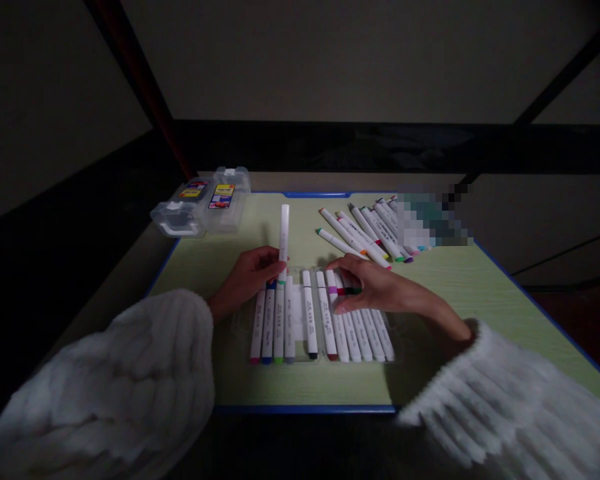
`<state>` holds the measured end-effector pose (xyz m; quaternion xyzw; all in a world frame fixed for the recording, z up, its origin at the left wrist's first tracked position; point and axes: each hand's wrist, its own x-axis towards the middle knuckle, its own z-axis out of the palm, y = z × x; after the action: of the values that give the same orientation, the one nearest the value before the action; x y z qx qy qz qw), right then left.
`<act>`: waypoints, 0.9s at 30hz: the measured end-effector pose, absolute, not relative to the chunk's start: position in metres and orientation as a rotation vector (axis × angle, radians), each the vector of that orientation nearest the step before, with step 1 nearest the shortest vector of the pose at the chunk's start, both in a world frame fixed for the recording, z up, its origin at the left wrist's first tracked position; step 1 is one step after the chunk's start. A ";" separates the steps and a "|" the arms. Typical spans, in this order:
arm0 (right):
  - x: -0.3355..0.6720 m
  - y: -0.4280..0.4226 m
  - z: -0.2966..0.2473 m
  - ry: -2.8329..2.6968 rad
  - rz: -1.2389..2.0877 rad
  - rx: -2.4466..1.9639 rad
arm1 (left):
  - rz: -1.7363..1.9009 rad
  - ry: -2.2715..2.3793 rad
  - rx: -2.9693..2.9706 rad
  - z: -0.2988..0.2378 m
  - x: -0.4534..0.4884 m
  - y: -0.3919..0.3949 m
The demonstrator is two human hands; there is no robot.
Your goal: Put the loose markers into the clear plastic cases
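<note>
My left hand [260, 272] pinches a white marker [284, 233] with a green band near its lower end, held nearly upright above the left half of a clear plastic case. Below it, several white markers [279, 327] with coloured ends lie side by side in that half. My right hand [363, 283] is over the right half, its thumb and fingers curled around the upper part of a white marker [331, 327] with a dark red end. Beside this one lies a row of white markers [360, 337], their far ends partly hidden by my right hand. The clear case [307, 357] lies flat.
A light green table [270, 390] with blue edging carries everything. At its far left stands a clear, latched plastic box [225, 217] with printed labels. Several loose markers [365, 230] lie fanned out at the far right, next to a pixelated patch.
</note>
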<state>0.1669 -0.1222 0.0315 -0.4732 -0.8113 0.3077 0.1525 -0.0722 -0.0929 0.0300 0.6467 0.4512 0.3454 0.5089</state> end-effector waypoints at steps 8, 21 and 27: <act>0.165 -0.127 0.032 -2.376 0.920 -1.346 | 0.838 1.115 1.570 0.028 -0.073 -0.091; 0.163 -0.129 0.033 -2.377 0.892 -1.318 | 0.839 1.110 1.581 0.028 -0.072 -0.092; 0.161 -0.129 0.034 -2.390 0.863 -1.345 | 0.831 1.115 1.597 0.028 -0.072 -0.091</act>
<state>0.1612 -0.1288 0.0342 -0.4636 -0.8238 0.2977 0.1331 -0.0719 -0.0912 0.0279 0.6573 0.4591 0.3421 0.4900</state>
